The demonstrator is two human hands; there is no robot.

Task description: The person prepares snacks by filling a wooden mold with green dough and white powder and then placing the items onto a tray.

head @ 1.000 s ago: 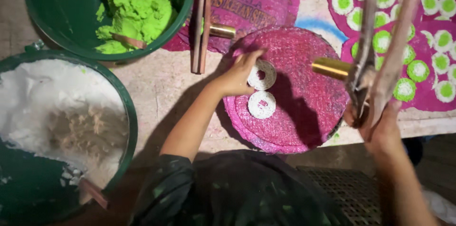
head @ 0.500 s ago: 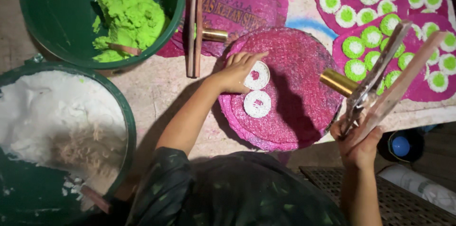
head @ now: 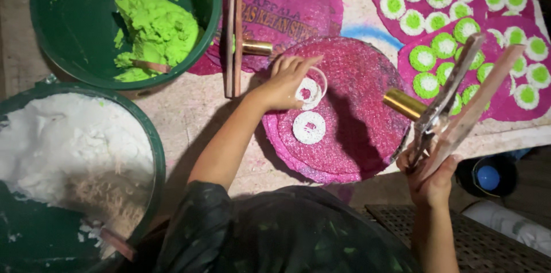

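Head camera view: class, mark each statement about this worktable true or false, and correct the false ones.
1. The left hand touches a white ring on the round pink mat. True.
2. Five white rings lie on that round pink mat. False: only two show, the second ring nearer the person.
3. The right hand holds a wooden press with a brass tube. True.
4. The green dough sits in a red bowl. False: it is in a green tub.
5. The other tub holds white dough. True.
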